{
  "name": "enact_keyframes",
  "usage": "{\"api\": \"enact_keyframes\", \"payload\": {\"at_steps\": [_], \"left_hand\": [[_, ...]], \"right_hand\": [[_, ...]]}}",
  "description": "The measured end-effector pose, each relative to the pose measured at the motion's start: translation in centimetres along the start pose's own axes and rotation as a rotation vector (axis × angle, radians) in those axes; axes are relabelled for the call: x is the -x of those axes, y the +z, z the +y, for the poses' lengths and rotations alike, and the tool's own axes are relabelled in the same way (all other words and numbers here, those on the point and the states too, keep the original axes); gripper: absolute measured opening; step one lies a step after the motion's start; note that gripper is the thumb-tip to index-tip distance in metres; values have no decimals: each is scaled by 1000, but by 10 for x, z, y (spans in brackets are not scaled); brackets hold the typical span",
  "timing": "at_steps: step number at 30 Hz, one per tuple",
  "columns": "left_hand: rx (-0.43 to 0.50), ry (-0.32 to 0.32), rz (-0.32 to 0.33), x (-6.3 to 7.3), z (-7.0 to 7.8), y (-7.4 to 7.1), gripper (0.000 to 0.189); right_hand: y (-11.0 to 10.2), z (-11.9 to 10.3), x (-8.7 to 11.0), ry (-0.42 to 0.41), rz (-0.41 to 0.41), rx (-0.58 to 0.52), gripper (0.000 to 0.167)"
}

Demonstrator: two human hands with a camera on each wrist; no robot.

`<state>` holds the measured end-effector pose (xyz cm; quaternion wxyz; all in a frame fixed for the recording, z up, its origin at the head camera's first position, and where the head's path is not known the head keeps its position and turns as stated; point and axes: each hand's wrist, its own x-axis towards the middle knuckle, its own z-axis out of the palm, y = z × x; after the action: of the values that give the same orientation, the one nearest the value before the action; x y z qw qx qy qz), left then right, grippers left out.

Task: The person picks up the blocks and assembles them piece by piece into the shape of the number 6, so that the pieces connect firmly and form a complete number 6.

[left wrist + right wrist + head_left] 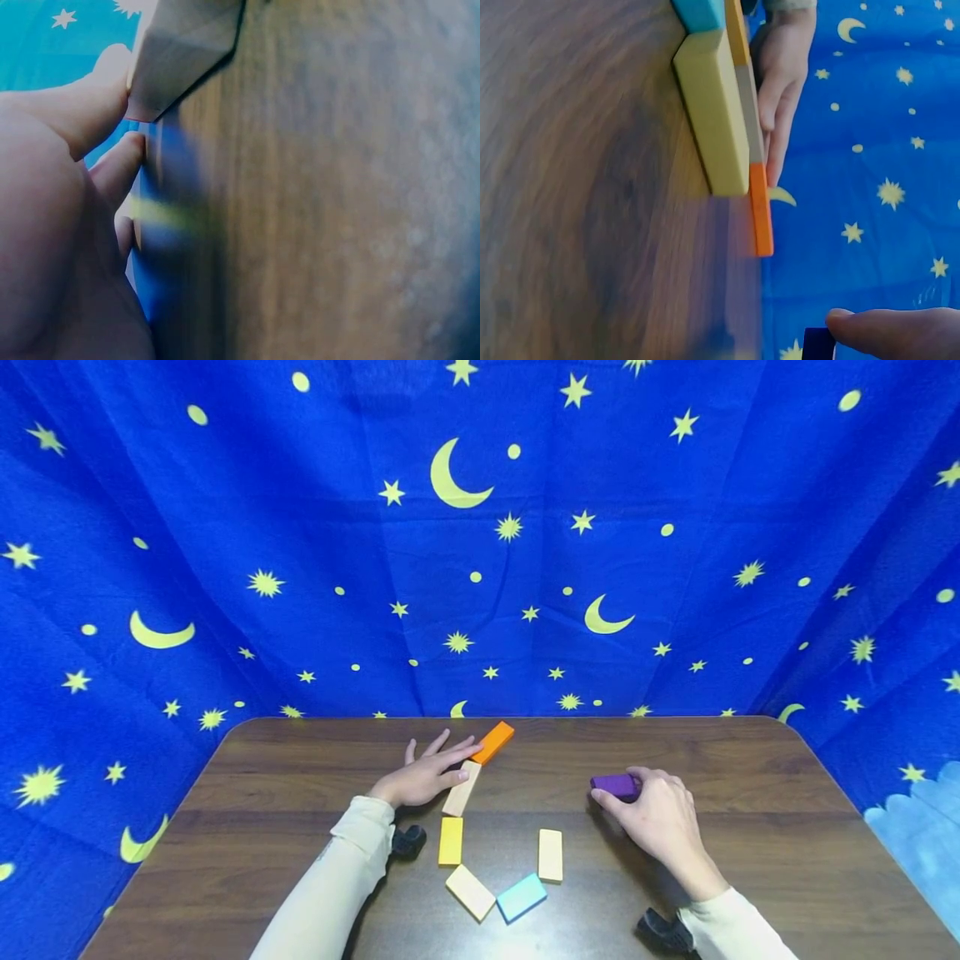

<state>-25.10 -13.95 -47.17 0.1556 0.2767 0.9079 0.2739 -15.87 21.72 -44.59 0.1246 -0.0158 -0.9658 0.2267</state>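
Observation:
My left hand is spread with straight fingers. Its fingertips touch an orange block, and its thumb touches the plain wooden block just below. In the left wrist view the thumb rests against the side of a wooden block. On the right, my right hand pinches a purple block between thumb and fingers. The right wrist view catches only the thumb and a dark corner of the purple block.
A yellow block, a plain block, a light blue block and another plain block continue a curved row on the brown wooden table. A blue cloth with moons and stars hangs behind it.

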Motion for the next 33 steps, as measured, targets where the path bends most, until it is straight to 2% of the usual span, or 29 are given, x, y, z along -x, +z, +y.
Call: {"api": "enact_keyframes", "payload": {"at_steps": [9, 20, 33], "left_hand": [[7, 9, 4, 0, -1, 1, 53], [7, -14, -12, -2, -3, 2, 53], [12, 8, -1, -2, -1, 1, 53]], "right_hand": [[8, -19, 1, -31, -3, -17, 68], [23, -38, 5, -37, -39, -30, 64], [32, -53, 6, -82, -59, -9, 62]]}}
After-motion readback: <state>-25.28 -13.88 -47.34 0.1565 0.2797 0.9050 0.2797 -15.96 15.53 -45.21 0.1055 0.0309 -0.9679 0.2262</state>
